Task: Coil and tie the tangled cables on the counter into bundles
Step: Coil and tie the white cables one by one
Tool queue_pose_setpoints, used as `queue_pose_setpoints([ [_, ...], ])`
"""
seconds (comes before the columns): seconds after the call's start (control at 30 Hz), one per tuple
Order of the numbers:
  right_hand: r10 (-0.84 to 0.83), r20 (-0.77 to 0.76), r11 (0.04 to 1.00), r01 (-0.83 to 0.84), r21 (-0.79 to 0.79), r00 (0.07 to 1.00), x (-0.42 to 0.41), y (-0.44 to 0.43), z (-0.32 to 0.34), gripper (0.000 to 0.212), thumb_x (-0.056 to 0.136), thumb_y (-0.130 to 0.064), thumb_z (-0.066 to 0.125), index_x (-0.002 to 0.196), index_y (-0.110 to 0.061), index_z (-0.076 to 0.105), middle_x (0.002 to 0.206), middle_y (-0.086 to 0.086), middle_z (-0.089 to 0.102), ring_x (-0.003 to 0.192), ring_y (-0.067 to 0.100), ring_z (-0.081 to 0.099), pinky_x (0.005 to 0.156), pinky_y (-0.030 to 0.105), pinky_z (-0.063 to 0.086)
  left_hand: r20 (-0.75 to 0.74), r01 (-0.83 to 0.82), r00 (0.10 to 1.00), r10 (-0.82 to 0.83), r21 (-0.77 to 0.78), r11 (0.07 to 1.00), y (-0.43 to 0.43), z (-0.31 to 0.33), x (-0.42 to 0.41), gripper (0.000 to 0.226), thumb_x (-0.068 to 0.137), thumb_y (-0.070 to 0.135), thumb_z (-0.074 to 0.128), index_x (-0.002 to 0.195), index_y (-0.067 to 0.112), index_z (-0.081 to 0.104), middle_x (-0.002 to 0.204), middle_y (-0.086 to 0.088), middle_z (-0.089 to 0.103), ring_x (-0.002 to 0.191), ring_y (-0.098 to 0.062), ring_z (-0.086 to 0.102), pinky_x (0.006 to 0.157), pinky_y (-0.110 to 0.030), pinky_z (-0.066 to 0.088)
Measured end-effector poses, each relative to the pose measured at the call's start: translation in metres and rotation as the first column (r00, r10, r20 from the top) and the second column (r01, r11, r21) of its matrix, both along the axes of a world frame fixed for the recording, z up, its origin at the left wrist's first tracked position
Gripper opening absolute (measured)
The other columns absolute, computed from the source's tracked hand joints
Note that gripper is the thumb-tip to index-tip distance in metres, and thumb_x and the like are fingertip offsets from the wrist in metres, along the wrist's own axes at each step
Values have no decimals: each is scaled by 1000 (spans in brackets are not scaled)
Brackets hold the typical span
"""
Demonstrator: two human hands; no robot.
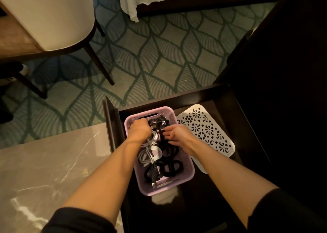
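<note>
Mostly black, the coiled cables [169,167] lie packed in a lilac plastic basket [164,188], a rounded rectangle with tiny perforated walls and a slot handle at each end. It sits inside an open drawer [177,98] of dark, smooth wood, just beside the pale marble counter [53,162] with its white veins. Two white cable coils [150,154] lie along the basket's left side, one beyond the other; thick black loops fill the near right corner, a metal plug tip shows at the near end, and another black bundle [160,122] rests against the far wall. Leaning at the basket's right edge in the same drawer is a white plastic lid [208,131], flat with rounded corners and cut through with an ornate floral pattern. The left hand [139,130] reaches into the far left corner with its fingers curled downward over the farther white coil; whether they grip anything I cannot tell, as the tips are hidden. The right hand [177,133] hovers mid-basket, fingers bent together and pinching a black cable [161,135] that runs lengthwise. Beyond the drawer spreads a carpet [159,55] of ribbed leaf shapes outlined in green.
</note>
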State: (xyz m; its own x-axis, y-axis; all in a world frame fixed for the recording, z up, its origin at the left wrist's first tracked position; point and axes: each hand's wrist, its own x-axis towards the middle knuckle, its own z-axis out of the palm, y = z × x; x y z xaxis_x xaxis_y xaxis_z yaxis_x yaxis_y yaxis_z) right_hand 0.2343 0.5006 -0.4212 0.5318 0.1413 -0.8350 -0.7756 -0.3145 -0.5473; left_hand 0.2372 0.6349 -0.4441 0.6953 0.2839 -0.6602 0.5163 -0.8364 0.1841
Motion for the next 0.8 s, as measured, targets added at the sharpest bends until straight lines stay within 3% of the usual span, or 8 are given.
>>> queue_pose_setpoints([
  [0.07, -46, 51, 997, 49, -59, 998, 3, -4, 15, 37, 89, 7, 41, 122, 1, 57, 119, 17, 63, 101, 22, 61, 85, 29, 51, 45, 5, 999, -5, 9, 1000, -5, 16, 6, 36, 91, 15, 50, 125, 2, 50, 128, -18, 54, 118, -32, 52, 95, -36, 43],
  [0.13, -111, 108, 990, 120, -79, 988, 7, -9, 38, 30, 91, 6, 44, 116, 8, 59, 117, 25, 62, 88, 27, 64, 66, 23, 50, 99, 4, 995, -2, -25, 1000, -14, 42, 13, 35, 90, 15, 50, 123, 3, 52, 126, -18, 56, 117, -33, 53, 93, -36, 43],
  [0.23, -167, 211, 980, 186, -72, 963, 13, -22, 78, 18, 91, 3, 46, 96, 2, 63, 88, 19, 62, 60, 15, 52, 53, 19, 39, 207, -5, 978, 35, -140, 990, -32, 85, 22, 34, 88, 22, 54, 119, 8, 58, 122, -17, 58, 113, -33, 54, 90, -35, 44],
  [0.3, -206, 308, 969, 238, -72, 929, 14, -40, 112, 15, 91, -2, 49, 92, -3, 64, 79, 11, 60, 60, 15, 54, 56, 20, 41, 284, 9, 958, 50, -204, 979, -48, 123, 25, 34, 90, 26, 53, 119, 10, 59, 123, -15, 57, 114, -32, 53, 91, -34, 43],
  [0.47, -244, 575, 945, 325, -40, 781, 3, -96, 235, 21, 92, -6, 49, 104, 1, 64, 96, 18, 66, 78, 21, 63, 68, 20, 48, 599, 184, 801, -1, -245, 952, -107, 233, 23, 28, 92, 27, 50, 113, 13, 62, 119, -12, 60, 111, -30, 54, 88, -32, 42],
  [0.57, -274, 703, 921, 389, -5, 657, -20, -132, 300, 21, 92, -5, 46, 100, -4, 66, 101, 16, 69, 90, 24, 67, 74, 23, 52, 729, 291, 684, -21, -247, 924, -147, 296, 11, 26, 92, 27, 49, 112, 15, 63, 116, -10, 62, 111, -29, 55, 88, -32, 42],
  [0.7, -307, 830, 871, 489, 48, 465, -66, -184, 365, 25, 90, 1, 41, 92, -6, 65, 89, 11, 67, 76, 16, 63, 70, 24, 51, 836, 446, 547, -51, -240, 862, -205, 367, -20, 24, 94, 24, 46, 109, 16, 62, 111, -9, 63, 102, -28, 57, 78, -31, 42],
  [0.8, -315, 881, 816, 575, 61, 354, -104, -227, 399, 26, 86, 3, 43, 92, -5, 66, 88, 10, 68, 76, 16, 64, 76, 29, 53, 884, 555, 461, -79, -218, 803, -251, 406, -50, 22, 94, 22, 45, 107, 14, 62, 106, -7, 62, 97, -25, 57, 74, -30, 40],
])
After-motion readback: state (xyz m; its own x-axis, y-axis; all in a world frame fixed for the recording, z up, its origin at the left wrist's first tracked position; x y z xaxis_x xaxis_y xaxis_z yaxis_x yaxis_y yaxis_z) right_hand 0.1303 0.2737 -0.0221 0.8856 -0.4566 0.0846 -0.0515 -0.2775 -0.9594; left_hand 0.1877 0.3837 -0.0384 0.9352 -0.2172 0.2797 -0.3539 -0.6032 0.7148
